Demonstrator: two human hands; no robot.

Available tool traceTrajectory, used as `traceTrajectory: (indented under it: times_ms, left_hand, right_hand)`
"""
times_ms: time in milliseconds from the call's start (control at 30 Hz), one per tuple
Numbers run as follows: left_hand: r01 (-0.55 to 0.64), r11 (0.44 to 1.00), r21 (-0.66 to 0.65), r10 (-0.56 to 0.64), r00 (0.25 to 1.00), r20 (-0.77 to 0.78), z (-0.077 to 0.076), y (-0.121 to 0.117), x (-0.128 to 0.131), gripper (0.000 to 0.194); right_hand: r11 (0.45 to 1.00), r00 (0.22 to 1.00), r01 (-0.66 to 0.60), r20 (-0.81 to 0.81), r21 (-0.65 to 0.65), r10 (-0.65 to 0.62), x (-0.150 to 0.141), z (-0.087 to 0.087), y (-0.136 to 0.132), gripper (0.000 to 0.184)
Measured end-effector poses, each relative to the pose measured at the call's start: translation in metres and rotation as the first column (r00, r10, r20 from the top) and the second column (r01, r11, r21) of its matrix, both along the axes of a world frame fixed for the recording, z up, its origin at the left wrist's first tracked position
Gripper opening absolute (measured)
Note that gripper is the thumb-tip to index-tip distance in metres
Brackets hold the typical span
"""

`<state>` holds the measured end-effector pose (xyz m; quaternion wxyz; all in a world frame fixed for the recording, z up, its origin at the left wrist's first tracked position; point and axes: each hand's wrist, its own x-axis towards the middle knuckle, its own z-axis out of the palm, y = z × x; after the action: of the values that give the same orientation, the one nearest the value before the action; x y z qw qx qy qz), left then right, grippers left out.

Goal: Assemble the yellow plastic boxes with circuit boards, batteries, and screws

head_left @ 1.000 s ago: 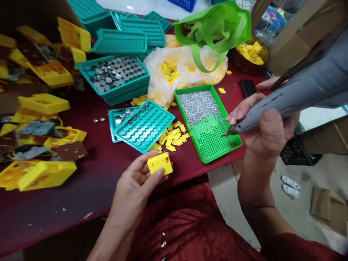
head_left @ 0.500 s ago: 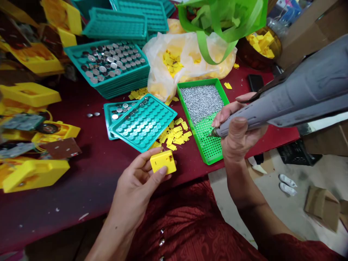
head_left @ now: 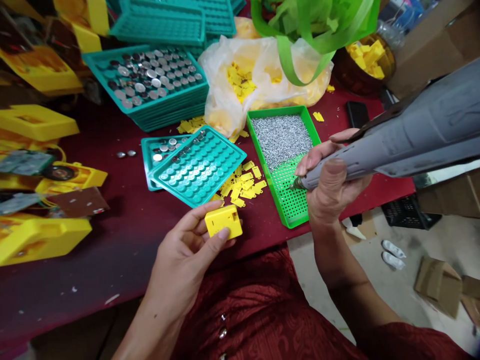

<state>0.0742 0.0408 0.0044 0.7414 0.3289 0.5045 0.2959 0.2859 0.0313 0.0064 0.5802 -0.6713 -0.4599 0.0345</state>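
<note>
My left hand (head_left: 187, 250) is closed round a small yellow plastic case (head_left: 224, 222), thumb on its near side. In my right hand (head_left: 330, 187) is a grey electric screwdriver (head_left: 390, 137), its tip pointing left over the bare perforated end of the green tray (head_left: 288, 215). A heap of small silver screws (head_left: 283, 137) fills the far part of that tray. Between the case and the tray lie loose flat yellow pieces (head_left: 243, 185). Just beyond my left hand, a teal dimpled tray (head_left: 198, 170) rests askew on another teal tray (head_left: 147, 170) holding button cells.
Stacked teal trays (head_left: 150, 112) with many button cells stand behind. A plastic bag (head_left: 262, 65) of yellow pieces and a green bag (head_left: 318, 35) are at the back. Yellow housings with circuit boards (head_left: 26, 162) line the left. A bowl (head_left: 348, 70) of yellow parts stands back right.
The view has shifted slightly. Both hands keep almost the same pose, the left still holding the yellow case and the right the electric screwdriver over the green tray.
</note>
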Motion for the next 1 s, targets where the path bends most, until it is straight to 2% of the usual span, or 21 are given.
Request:
traceTrajectory:
  times_ms: [167,300,433,533,633,700,833,1000]
  left_hand:
    - [0.003,1.0,0.004,-0.003,1.0,-0.01,-0.0008,0.0003,-0.0005,0.045]
    - [-0.013,1.0,0.001,0.013,1.0,-0.026,-0.0002,-0.0001,0.0006,0.046]
    - [-0.005,1.0,-0.001,0.005,1.0,-0.013,-0.001,-0.0004,0.001,0.045]
    - [-0.009,1.0,0.007,0.009,1.0,-0.005,-0.0027,0.0,0.0005,0.045]
    - [-0.017,1.0,0.004,0.017,1.0,-0.002,-0.0035,0.0004,-0.0001,0.046]
    - [-0.017,1.0,-0.001,0.017,1.0,-0.001,-0.0036,0.0005,-0.0004,0.047]
    - [-0.018,1.0,-0.009,0.018,1.0,-0.003,-0.0032,0.0003,-0.0003,0.046]
    - [-0.018,1.0,-0.012,0.018,1.0,0.003,-0.0022,0.0008,0.0012,0.046]
  right_hand:
    - [0.997,0.997,0.07,0.022,-0.033,-0.069,0.0004,0.0006,0.0005,0.05]
    - [0.998,0.998,0.063,-0.002,0.02,-0.063,0.0004,0.0012,0.0021,0.049]
    - [1.0,1.0,0.026,-0.002,0.016,-0.026,-0.0004,0.0012,0.0013,0.048]
    - [0.999,1.0,0.023,-0.002,-0.043,-0.023,-0.0001,0.0003,-0.0016,0.045]
    - [0.988,0.997,0.081,-0.005,-0.13,-0.083,0.0011,0.0001,-0.0042,0.041]
    - [0.984,0.994,0.111,-0.003,-0.138,-0.112,0.0017,0.0004,-0.0045,0.037]
    - [0.998,0.999,0.039,0.015,-0.045,-0.039,0.0017,0.0007,-0.0027,0.032]
    - [0.991,0.999,0.045,0.027,-0.125,-0.042,0.0026,-0.0023,-0.0004,0.033]
